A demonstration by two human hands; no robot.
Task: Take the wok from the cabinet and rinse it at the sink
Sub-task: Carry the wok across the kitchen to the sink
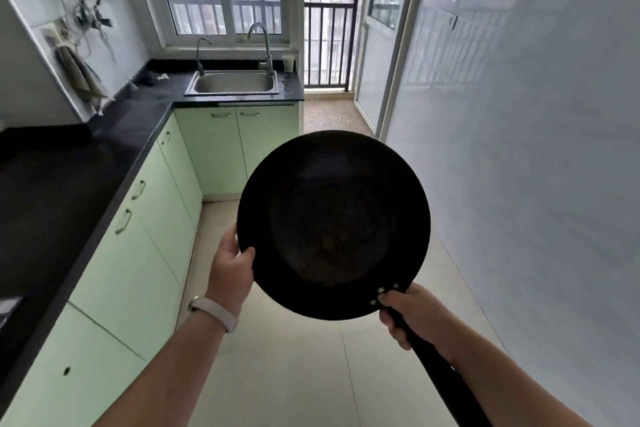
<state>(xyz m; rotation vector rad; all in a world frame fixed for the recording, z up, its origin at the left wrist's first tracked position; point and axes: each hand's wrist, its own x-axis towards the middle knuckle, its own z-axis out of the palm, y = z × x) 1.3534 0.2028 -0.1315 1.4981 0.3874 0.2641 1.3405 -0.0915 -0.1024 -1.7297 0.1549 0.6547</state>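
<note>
A round black wok (334, 224) is held out in front of me above the floor, its inside facing me and its long black handle running down to the right. My right hand (417, 314) is wrapped around the handle just below the rivets. My left hand (232, 262) grips the wok's left rim, thumb over the edge. The steel sink (232, 82) is set in the dark counter at the far end under the window, with a tall tap (264, 45) on its right and a smaller tap (201, 54) on its left. It is well ahead of the wok.
Green cabinets (145, 239) under a black counter (69, 177) run along the left and turn at the corner to the sink. A white wall (519, 184) stands on the right. A cloth (81, 74) hangs at the left wall. A cup (288, 62) stands by the sink. A balcony door opening (329, 42) is beyond.
</note>
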